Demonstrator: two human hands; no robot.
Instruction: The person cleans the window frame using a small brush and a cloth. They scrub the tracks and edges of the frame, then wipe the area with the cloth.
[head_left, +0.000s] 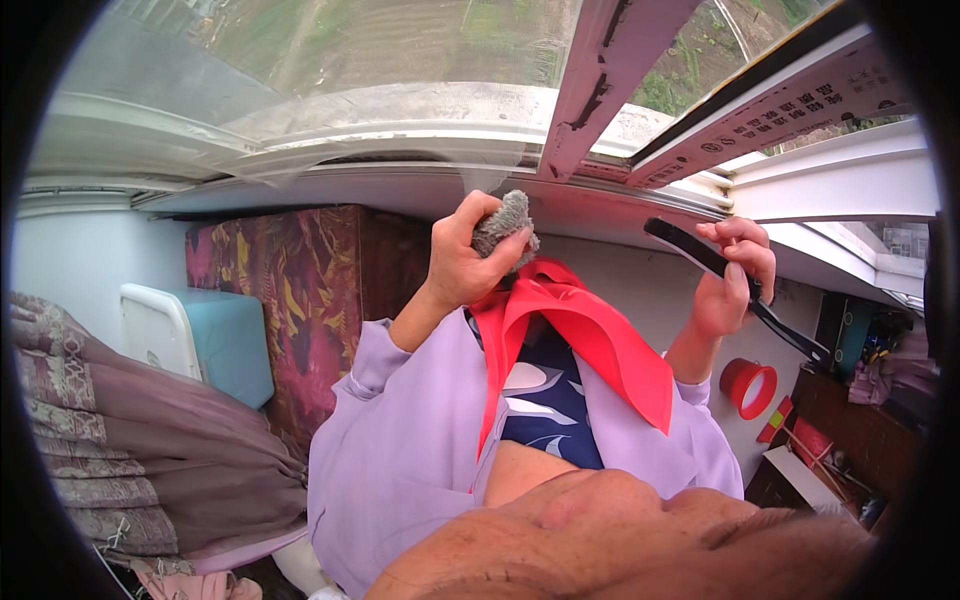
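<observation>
My left hand (461,252) is closed around a bunched grey fuzzy cloth (508,228), held up just below the window sill track. A translucent patch shows on the window right above the cloth. On the other side, my right hand (728,290) grips a slim black long-handled tool (690,248) near its middle; its broad end points toward the window and its thin end slants down to the right. I cannot make out its exact kind. A red scarf (610,350) hangs at my chest between the two hands.
Ahead is a sliding window with a pinkish upright frame (610,80) and a white sill track (350,165). At left stand a patterned dark-red cabinet (280,310), a light-blue box (230,340) and a brown curtain (150,430). A red bucket (735,388) is at right, beside cluttered shelves.
</observation>
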